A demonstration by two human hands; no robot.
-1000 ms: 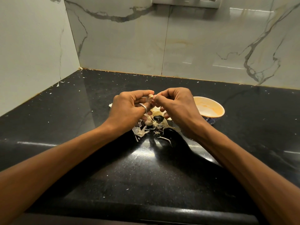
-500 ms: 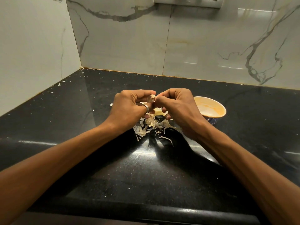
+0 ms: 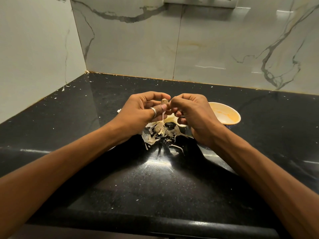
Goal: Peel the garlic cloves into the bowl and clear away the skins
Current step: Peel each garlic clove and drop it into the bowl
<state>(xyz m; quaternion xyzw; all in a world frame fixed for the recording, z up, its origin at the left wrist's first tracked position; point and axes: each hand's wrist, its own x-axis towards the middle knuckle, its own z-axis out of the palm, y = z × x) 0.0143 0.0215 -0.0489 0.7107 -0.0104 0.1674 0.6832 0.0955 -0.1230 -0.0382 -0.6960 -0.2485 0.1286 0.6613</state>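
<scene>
Your left hand (image 3: pixel 138 111) and right hand (image 3: pixel 193 112) both pinch one clove (image 3: pixel 163 102). Skins (image 3: pixel 160 133) lie under them, and the bowl (image 3: pixel 224 114) sits just beside your right hand.

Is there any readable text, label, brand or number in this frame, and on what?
None readable. The round orange bowl, the grey switch plate on the marble wall, the silver finger ring, the black stone counter and the pale garlic clove carry no print.
</scene>
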